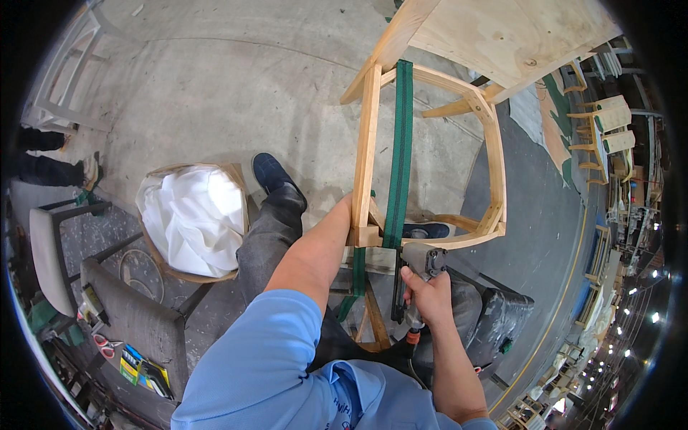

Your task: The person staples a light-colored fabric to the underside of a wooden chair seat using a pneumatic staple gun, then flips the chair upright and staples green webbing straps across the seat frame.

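Observation:
A bare wooden chair frame (366, 143) stands tipped in front of me, with its plywood back panel (502, 43) at the top right. One green webbing strap (403, 143) runs across the open seat frame, from the far rail to the near rail, and green webbing hangs below. My right hand (428, 295) is wrapped round an air staple gun (421, 259), whose nose is at the near rail beside the strap. My left hand (348, 208) reaches behind the frame's left near corner; its fingers are hidden.
A cardboard box (154, 244) of white cloth-like material stands at my left. Beyond it is a grey upholstered chair (136, 308), with red-handled scissors (106, 345) near it. Another person's legs (50, 168) show at the far left. More chair frames (609, 129) stand at the right.

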`<act>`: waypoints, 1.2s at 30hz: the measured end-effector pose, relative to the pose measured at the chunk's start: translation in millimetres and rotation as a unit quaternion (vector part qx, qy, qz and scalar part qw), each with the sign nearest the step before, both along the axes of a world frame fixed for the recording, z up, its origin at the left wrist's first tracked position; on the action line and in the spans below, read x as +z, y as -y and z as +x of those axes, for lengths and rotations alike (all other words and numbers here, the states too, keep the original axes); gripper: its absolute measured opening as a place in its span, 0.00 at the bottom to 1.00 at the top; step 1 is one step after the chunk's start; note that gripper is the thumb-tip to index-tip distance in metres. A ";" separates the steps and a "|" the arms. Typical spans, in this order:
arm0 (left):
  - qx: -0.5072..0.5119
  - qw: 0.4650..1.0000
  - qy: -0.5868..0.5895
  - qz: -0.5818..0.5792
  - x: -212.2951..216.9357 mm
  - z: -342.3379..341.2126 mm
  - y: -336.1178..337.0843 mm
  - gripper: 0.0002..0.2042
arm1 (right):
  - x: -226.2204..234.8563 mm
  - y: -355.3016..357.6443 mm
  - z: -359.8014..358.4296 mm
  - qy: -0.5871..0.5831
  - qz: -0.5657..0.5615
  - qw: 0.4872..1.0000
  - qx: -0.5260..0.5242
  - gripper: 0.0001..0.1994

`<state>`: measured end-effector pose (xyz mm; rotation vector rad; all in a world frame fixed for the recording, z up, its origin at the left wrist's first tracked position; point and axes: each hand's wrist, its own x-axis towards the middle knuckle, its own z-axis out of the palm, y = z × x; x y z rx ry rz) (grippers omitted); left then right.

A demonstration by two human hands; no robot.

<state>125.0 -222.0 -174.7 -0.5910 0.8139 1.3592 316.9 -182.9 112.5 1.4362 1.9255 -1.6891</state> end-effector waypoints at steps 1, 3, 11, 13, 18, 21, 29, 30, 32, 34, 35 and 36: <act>-0.003 1.000 0.000 0.002 0.4 0.7 -1.4 0.09 | 1.0 1.2 -0.9 0.000 0.002 1.000 -0.008 0.12; -0.011 1.000 -0.003 0.005 1.2 0.2 -4.0 0.09 | 2.4 1.6 -3.4 -0.003 0.011 1.000 -0.006 0.11; -0.019 1.000 -0.006 0.013 5.7 0.7 -0.7 0.09 | -1.0 7.0 -2.7 -0.018 0.008 1.000 -0.009 0.09; -0.023 1.000 -0.006 0.016 7.3 1.5 -1.6 0.09 | 0.2 7.4 -2.8 -0.021 0.007 1.000 -0.019 0.09; -0.018 1.000 -0.010 0.017 5.2 -1.1 1.5 0.08 | -1.7 18.6 -6.3 -0.037 -0.002 0.999 -0.016 0.10; -0.023 0.999 -0.012 0.021 5.9 -1.7 0.8 0.08 | -3.5 18.2 -9.0 -0.018 -0.002 1.000 -0.002 0.10; -0.027 0.999 -0.017 0.028 11.3 -4.5 0.7 0.08 | 0.7 26.2 -14.1 -0.033 -0.015 0.999 -0.002 0.10; -0.030 0.999 -0.019 0.029 12.0 -4.2 0.9 0.08 | -1.7 25.5 -13.0 -0.023 -0.012 1.000 0.001 0.10; -0.036 0.999 -0.023 0.029 12.9 -4.1 0.3 0.08 | -1.3 23.5 -8.7 -0.024 -0.011 1.000 -0.009 0.10; -0.040 0.998 -0.024 0.032 13.4 0.0 -1.2 0.08 | 4.1 20.4 2.9 -0.046 -0.017 0.998 -0.037 0.11; -0.039 0.998 -0.024 0.032 12.1 2.6 -0.9 0.08 | 13.6 16.4 9.6 -0.056 -0.006 0.997 -0.051 0.13; -0.034 0.999 -0.030 0.030 10.9 0.8 2.7 0.08 | 22.7 8.3 17.3 -0.058 -0.006 0.997 -0.050 0.14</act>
